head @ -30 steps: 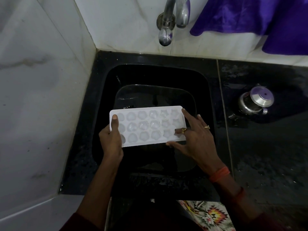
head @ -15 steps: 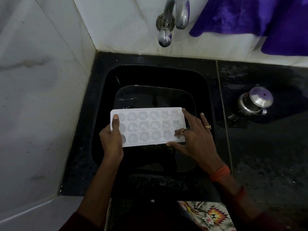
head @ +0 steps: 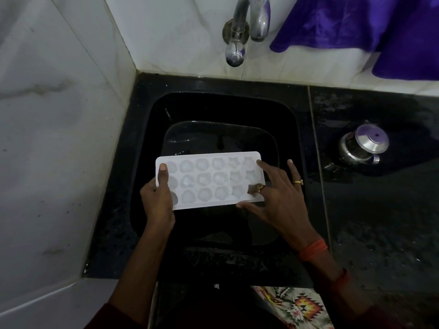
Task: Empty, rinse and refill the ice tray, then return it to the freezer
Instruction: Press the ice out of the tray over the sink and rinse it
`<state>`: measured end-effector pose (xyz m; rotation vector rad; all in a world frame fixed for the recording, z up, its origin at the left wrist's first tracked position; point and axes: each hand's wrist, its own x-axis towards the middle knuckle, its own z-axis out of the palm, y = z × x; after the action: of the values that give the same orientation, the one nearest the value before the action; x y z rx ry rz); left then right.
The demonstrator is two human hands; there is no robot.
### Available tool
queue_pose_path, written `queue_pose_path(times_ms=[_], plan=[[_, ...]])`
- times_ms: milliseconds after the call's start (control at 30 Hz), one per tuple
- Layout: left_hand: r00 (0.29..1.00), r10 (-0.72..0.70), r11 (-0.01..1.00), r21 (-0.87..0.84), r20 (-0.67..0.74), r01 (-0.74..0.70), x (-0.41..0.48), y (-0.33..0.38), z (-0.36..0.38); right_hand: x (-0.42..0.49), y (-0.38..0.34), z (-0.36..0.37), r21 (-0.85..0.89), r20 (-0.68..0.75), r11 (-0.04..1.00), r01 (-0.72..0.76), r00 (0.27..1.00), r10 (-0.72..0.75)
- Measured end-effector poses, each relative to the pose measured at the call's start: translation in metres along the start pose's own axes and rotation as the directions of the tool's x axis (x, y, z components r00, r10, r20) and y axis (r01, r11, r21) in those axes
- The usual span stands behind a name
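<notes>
Head view showed my left grip clamping one end of the ice tray above the sink, right grip splayed loosely on the other; it seemed light, bendy, slick, best held by both ends.

Wet black counter with lidded steel pot

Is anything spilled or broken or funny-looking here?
Nothing looks broken. The ice tray is held level over the sink, left hand gripping one end, right hand touching the other. Only the black counter beside it looks splashed with water.
</notes>
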<state>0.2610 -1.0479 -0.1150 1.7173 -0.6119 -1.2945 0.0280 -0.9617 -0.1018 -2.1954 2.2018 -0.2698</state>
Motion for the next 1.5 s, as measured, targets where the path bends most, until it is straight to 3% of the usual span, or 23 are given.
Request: queue_pose_path(times_ms=[167, 367, 600, 833, 1033, 1267, 1500], plan=[[1.000, -0.003, 1.000, -0.001, -0.005, 0.003, -0.0001, -0.0008, 0.0005, 0.0001, -0.0024, -0.0023, -0.095, 0.051, 0.995, -0.018, 0.998, 0.023], [1.000, 0.008, 1.000, -0.012, -0.014, -0.008, -0.0022, -0.0003, 0.0013, -0.0019, -0.0040, -0.0065, -0.083, -0.041, 0.996, -0.034, 0.999, 0.031], [1.000, 0.013, 1.000, -0.001, -0.002, -0.013, -0.0018, -0.0022, 0.0006, -0.0042, -0.0013, -0.0063, -0.081, 0.002, 0.996, -0.031, 1.000, 0.031], [1.000, 0.019, 1.000, -0.013, 0.001, -0.019, -0.0039, -0.0034, 0.0019, -0.0049, 0.0014, -0.0090, -0.056, -0.087, 0.997, -0.057, 0.995, 0.052], [1.000, 0.020, 1.000, -0.020, 0.003, -0.020, -0.0041, -0.0024, 0.0028, -0.0066, 0.0007, -0.0093, -0.099, -0.015, 0.994, -0.056, 0.998, 0.055], [1.000, 0.017, 1.000, -0.016, -0.008, -0.017, -0.0049, -0.0037, 0.0015, -0.0075, 0.0009, -0.0085, -0.059, -0.116, 0.997, -0.056, 0.992, 0.049], [1.000, 0.015, 1.000, -0.022, -0.007, -0.015, -0.0018, -0.0020, 0.0018, -0.0080, 0.0012, -0.0070, -0.093, -0.055, 0.993, -0.076, 0.996, 0.071]])
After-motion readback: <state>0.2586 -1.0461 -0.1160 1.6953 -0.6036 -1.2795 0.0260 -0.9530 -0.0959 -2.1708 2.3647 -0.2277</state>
